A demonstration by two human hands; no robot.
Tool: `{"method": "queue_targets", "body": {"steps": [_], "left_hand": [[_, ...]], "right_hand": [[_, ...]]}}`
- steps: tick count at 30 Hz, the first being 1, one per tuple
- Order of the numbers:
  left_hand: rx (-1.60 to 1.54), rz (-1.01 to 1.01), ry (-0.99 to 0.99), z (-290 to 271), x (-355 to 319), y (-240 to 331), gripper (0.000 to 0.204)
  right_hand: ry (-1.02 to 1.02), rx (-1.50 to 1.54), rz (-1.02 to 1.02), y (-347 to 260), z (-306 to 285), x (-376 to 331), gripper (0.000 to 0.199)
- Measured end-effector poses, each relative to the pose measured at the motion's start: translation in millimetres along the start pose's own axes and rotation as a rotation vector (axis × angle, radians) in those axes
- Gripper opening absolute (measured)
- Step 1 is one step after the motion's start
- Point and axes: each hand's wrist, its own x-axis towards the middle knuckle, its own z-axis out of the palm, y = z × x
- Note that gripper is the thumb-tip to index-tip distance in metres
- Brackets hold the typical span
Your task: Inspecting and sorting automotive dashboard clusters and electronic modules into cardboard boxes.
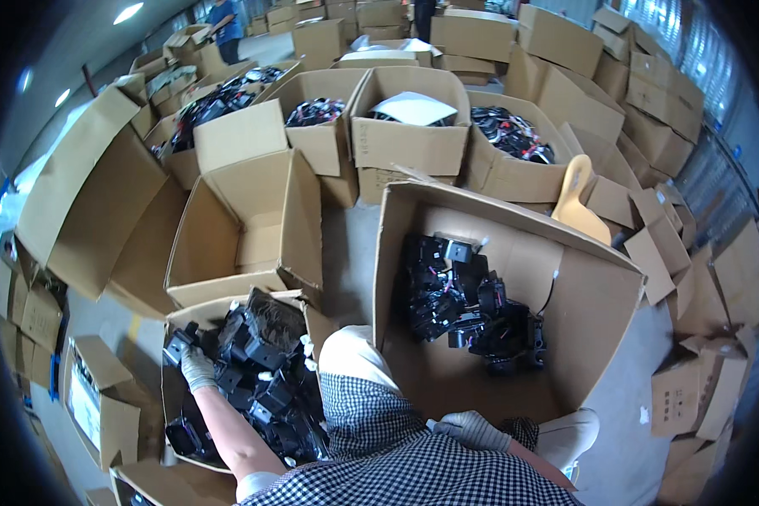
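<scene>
My left hand, in a pale grey work glove, reaches into the cardboard box at my left. Its fingers are closed round a small black plastic part by the box's left wall. Many similar black parts fill that box, along with a piece of dark, dusty sheeting. My right hand, gloved too, rests curled by my lap, over the checked apron. Whatever its fingers hold, if anything, is hidden. Ahead of it stands a larger box with black wired assemblies heaped inside.
Beyond the filled box is an open carton with a bare bottom. Farther back, several cartons hold dark wired parts. A tan curved piece leans behind the large box. Stacked cartons line the right wall. A person in blue stands far left.
</scene>
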Motion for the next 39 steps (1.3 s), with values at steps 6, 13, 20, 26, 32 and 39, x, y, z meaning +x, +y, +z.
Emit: {"method": "queue_targets", "body": {"steps": [6, 13, 20, 26, 32, 39], "left_hand": [[-2.503, -0.784, 0.277, -208.6, 54.3, 80.7, 0.035], [-1.863, 0.298, 0.585, -436.8, 17.7, 165.6, 0.025], [-1.566, 0.93, 0.107, -466.5, 9.5, 358.1, 0.017], [-0.902, 0.667, 0.146, -458.1, 34.6, 476.0, 0.049], [-0.561, 0.5, -0.184, -423.1, 56.0, 563.5, 0.084], [-0.953, 0.41, -0.402, -449.6, 72.0, 528.1, 0.074]], "right_hand": [[0.031, 0.027, 0.06, 20.6, 6.6, -8.6, 0.05], [0.064, -0.128, -0.112, 56.7, -4.7, -11.9, 0.024], [0.276, 0.041, 0.226, 96.3, -62.3, -48.2, 0.028], [0.305, 0.267, 0.613, 161.7, -101.8, -66.2, 0.033], [0.387, 0.261, 0.591, 194.5, -70.8, -45.7, 0.042], [0.343, 0.139, 0.514, 186.0, -79.3, -46.7, 0.051]]}}
